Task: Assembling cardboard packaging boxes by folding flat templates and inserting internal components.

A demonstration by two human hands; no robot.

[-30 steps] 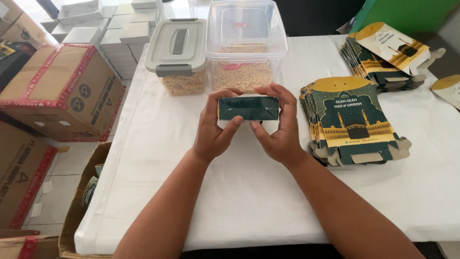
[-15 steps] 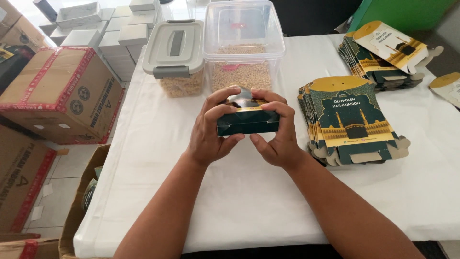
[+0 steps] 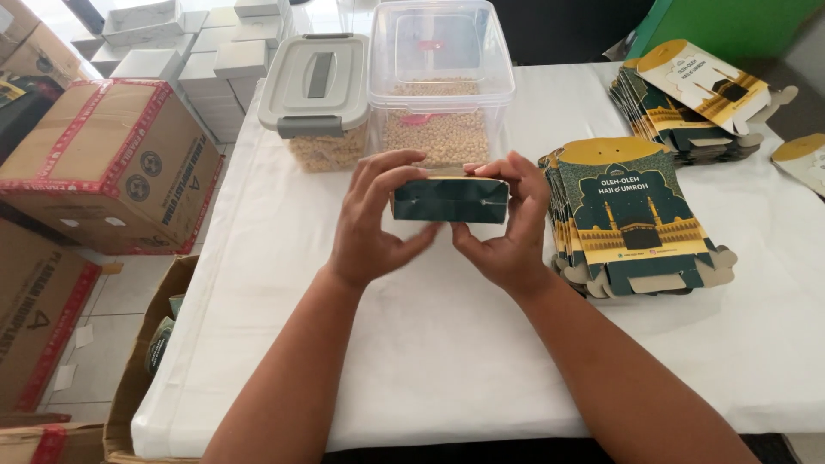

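Both hands grip one small dark green carton (image 3: 450,198) above the white-clothed table (image 3: 447,344): the left hand (image 3: 371,225) is clamped on its left end, the right hand (image 3: 509,225) on its right. At three o'clock lies a stack of flat green-and-gold cartons (image 3: 634,215), with another stack (image 3: 687,99) at two. At twelve stands a clear tub (image 3: 440,86) of pale beans, and a grey-lidded tub (image 3: 318,99) stands at eleven. A taped cardboard box (image 3: 107,163) sits at nine.

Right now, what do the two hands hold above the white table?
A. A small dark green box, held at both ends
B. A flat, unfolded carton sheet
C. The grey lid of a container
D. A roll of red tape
A: the left hand and the right hand grip the ends of a small dark green box.
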